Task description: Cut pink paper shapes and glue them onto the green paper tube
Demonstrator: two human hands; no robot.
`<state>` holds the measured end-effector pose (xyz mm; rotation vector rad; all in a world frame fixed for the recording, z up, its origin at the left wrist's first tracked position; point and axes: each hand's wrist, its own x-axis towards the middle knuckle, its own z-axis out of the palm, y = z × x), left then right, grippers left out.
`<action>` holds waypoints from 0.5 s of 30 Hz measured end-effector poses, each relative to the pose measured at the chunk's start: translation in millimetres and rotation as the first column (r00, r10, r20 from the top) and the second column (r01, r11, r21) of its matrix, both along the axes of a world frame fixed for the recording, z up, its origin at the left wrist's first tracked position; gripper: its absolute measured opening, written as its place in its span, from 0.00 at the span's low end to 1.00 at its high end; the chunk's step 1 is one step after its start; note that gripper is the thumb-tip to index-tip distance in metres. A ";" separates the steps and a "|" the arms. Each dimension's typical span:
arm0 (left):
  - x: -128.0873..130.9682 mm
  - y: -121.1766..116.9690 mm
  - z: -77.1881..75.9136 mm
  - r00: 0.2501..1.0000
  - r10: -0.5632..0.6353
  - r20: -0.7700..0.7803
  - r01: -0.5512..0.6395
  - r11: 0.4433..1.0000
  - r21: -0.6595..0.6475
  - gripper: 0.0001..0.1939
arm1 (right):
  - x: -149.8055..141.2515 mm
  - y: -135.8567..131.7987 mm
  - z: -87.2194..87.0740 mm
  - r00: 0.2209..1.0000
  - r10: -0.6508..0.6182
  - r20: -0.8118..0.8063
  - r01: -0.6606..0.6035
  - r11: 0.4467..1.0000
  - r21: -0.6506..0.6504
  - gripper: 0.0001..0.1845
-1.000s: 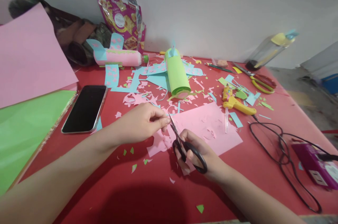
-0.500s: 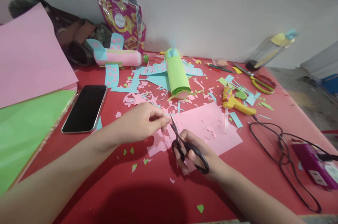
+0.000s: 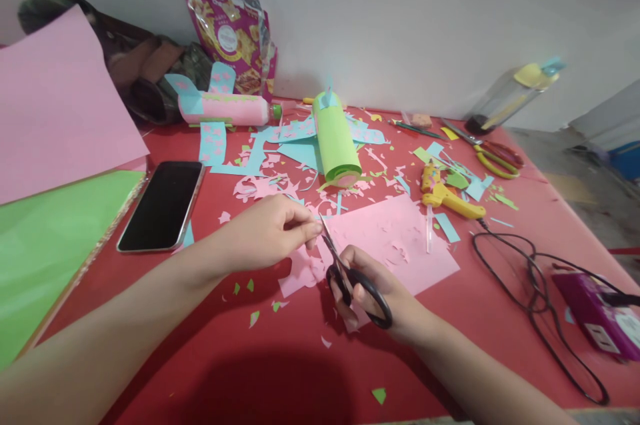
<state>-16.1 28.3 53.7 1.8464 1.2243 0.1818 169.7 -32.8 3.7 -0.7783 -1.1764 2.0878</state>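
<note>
My left hand (image 3: pixel 277 233) is closed in a pinch, with a tiny bit of paper (image 3: pixel 321 222) at its fingertips, mostly hidden. Black-handled scissors (image 3: pixel 338 265) sit in my right hand (image 3: pixel 383 285), thumb and fingers through the loops. Their narrow blades point up and left, the tips beside my left fingertips. Beneath both hands lies a pink sheet of paper (image 3: pixel 430 258) with small pink cuttings on it. A green paper-wrapped cylinder with blue wings (image 3: pixel 337 138) lies just beyond.
A pink paper-wrapped bottle (image 3: pixel 235 110) lies back left, near a snack bag (image 3: pixel 227 31). A phone (image 3: pixel 161 207) and large coloured sheets (image 3: pixel 55 111) are left. At right are a yellow glue gun (image 3: pixel 453 201), its cord, pliers (image 3: pixel 500 161) and a purple power strip (image 3: pixel 595 311). Paper scraps litter the red table.
The scissors' handles spread slightly half a second ago and have closed a little again. My left hand has stayed in the same place, still pinching.
</note>
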 end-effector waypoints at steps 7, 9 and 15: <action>-0.9 0.6 -2.4 1.000 -0.006 -0.001 0.006 1.000 0.007 0.16 | -0.7 0.4 -0.5 1.000 -0.015 0.007 0.015 1.000 -0.011 0.21; -0.9 0.9 -2.8 1.000 -0.004 -0.002 0.004 1.000 0.006 0.16 | -0.4 0.3 -0.8 1.000 -0.012 0.012 0.013 1.000 -0.014 0.22; -1.1 0.7 -3.9 1.000 0.012 0.012 -0.012 1.000 -0.014 0.16 | -0.5 0.8 -1.7 1.000 -0.015 0.020 0.015 1.000 -0.024 0.22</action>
